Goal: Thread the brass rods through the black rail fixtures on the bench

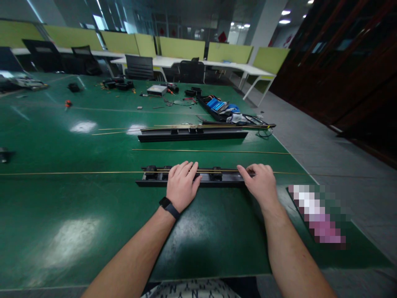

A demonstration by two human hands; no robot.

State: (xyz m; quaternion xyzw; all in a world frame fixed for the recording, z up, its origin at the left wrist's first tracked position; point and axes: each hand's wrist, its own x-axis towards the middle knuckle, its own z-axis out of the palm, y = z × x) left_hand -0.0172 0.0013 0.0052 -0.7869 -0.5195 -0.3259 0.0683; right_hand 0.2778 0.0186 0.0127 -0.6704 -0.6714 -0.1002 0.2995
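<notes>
Well left of the black channel (pixel 214 183), a small dark object (pixel 4 155) lies at the edge of view on the green desk (pixel 124 231). A thin gold rod (pixel 93 172) comes in from the left, runs lengthwise over the black channel and shows again beyond its right end. Far behind the channel's left end is a small orange object (pixel 68 104).

Inside the channel's left part sit two dark blocks (pixel 151 172). Next along, the left hand (pixel 183 182), with a watch (pixel 170 208) at its wrist, lies across the channel, fingers stretched over it and thumb at its near side; whether it grips the channel or only rests there, I cannot tell. Behind the channel, a loose rod (pixel 211 151) lies roughly parallel to it, and farther back a second channel (pixel 192 135) has more rods along it.

Another dark block (pixel 216 174) shows in the black channel between the hands. The right hand (pixel 262 182) is at the channel's right end, thumb and bent fingers drawn toward each other; what they pinch, if anything, is unclear. Behind that end lies a dark bag with blue contents (pixel 218 105). To the channel's right is a pixelated pink-and-white item (pixel 319 219).
</notes>
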